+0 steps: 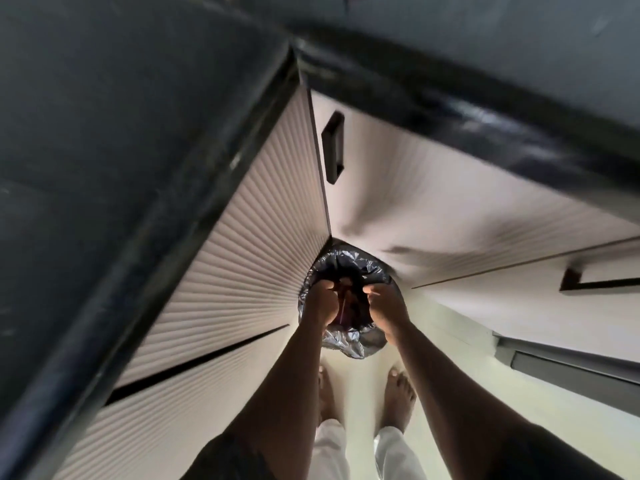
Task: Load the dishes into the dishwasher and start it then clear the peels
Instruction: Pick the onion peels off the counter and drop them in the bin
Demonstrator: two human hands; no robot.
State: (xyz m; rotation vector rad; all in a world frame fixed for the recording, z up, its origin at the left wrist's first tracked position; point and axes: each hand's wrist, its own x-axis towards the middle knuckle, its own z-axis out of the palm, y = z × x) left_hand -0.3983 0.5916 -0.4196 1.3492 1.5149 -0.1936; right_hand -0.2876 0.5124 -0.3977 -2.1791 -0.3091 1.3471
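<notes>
A bin lined with a black plastic bag point(341, 263) stands on the floor in the corner where two cabinet runs meet. Both my hands reach down over its opening. My left hand point(323, 301) has its fingers curled, and small dark reddish bits show between the two hands over the bag. My right hand point(384, 304) is curled too, just to the right, above the bag's rim. What either hand holds is too blurred and small to make out. No dishwasher or dishes are in view.
A black countertop edge point(194, 216) runs down the left and another point(450, 109) across the top right. White ribbed cabinet fronts point(263, 244) with black handles point(333, 147) flank the bin. My bare feet point(398, 396) stand on the pale floor just before it.
</notes>
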